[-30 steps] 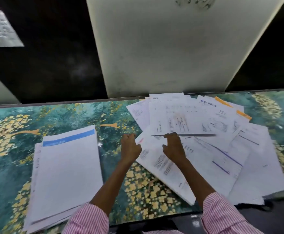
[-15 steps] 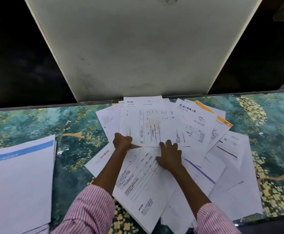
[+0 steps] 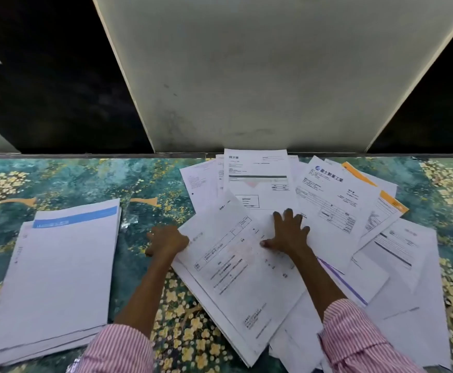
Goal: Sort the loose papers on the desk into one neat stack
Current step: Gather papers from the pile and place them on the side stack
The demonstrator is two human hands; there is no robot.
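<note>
1. A neat stack (image 3: 55, 278) lies at the left of the counter (image 3: 85, 179); this part is done.
2. Many loose papers (image 3: 341, 205) at the right are not yet sorted.
3. The left hand (image 3: 167, 240) grips the edge of a tilted sheet (image 3: 233, 270); the right hand (image 3: 287, 232) presses flat, fingers wide.

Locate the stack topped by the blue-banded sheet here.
In the head view the blue-banded stack lies on the left of the desk, clear of the loose papers; its nearest neighbour is the left hand, which grips the edge of a tilted sheet.

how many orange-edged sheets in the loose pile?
2, both at the loose pile's far right: one orange-edged sheet behind the logo page, a second just nearer. Others may be buried.
</note>
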